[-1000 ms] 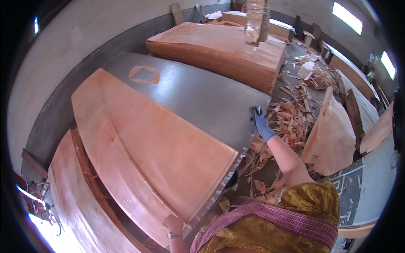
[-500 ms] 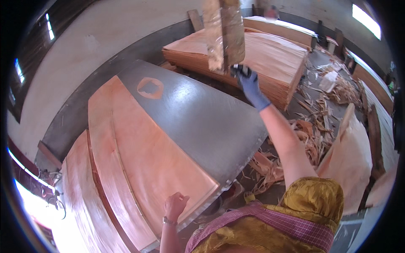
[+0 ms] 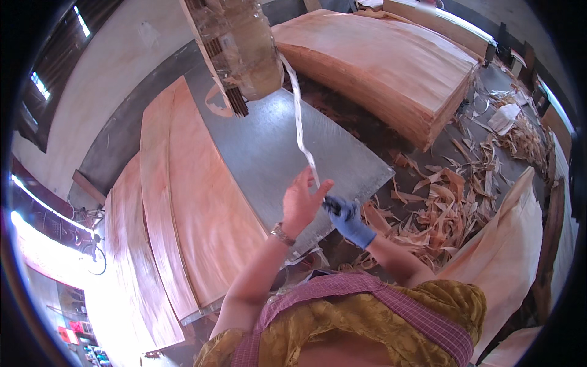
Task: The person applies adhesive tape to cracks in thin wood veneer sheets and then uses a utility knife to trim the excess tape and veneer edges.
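Observation:
A narrow white strip (image 3: 298, 116), which looks like tape, runs down from a hanging block (image 3: 244, 52) wrapped in glossy brownish tape. My right hand (image 3: 351, 225), in a blue glove with dark fingertips, is closed at the strip's lower end. Beside it, my bare left hand (image 3: 299, 200) is raised, thumb and fingers apart, with the strip passing between them. Whether the left hand touches the strip is hard to tell. Below both hands lies a grey metal-topped table (image 3: 342, 150), with long pinkish wood veneer sheets (image 3: 208, 202) over its left part.
A thick stack of veneer sheets (image 3: 385, 61) stands beyond the table. Torn veneer scraps (image 3: 449, 205) litter the floor at the right. A large pale sheet (image 3: 504, 238) leans upright near my right side. At the far left a bicycle (image 3: 92, 251) stands by a bright opening.
My right hand has come down from the hanging block toward my body, and the white strip now stretches between them. My left hand has risen from over the veneer to meet it.

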Demonstrator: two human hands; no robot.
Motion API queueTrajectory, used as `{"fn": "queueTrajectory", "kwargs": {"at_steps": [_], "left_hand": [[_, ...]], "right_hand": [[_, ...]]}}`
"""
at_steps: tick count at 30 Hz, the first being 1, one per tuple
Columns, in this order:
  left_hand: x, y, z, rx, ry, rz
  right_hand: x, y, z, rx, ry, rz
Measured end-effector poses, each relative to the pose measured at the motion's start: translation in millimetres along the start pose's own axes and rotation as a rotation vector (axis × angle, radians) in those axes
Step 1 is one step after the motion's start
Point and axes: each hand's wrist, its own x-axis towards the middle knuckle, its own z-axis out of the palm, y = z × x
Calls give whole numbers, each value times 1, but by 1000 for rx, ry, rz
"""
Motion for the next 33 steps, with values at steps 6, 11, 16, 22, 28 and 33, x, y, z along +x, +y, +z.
{"fn": "queueTrajectory", "kwargs": {"at_steps": [6,11,16,22,28,33], "left_hand": [[-45,-35,20,-807,-431,-643],[-56,-39,-10,-1379,-490,-939],[-40,-95,-27,-1330,-160,-887],[-24,-132,-91,-1394,-50,-641],[-28,-139,-132,-1470,83,-505],[-37,-109,-144,-1576,123,-393]], "right_hand": [[-71,-30,-60,160,-688,-21],[-73,-46,-75,275,-834,59],[-54,-81,-80,138,-999,-78],[-78,-87,-76,-20,-1058,-230],[-98,-90,-83,-107,-903,-125],[-115,-63,-83,-461,-1034,-218]]}}
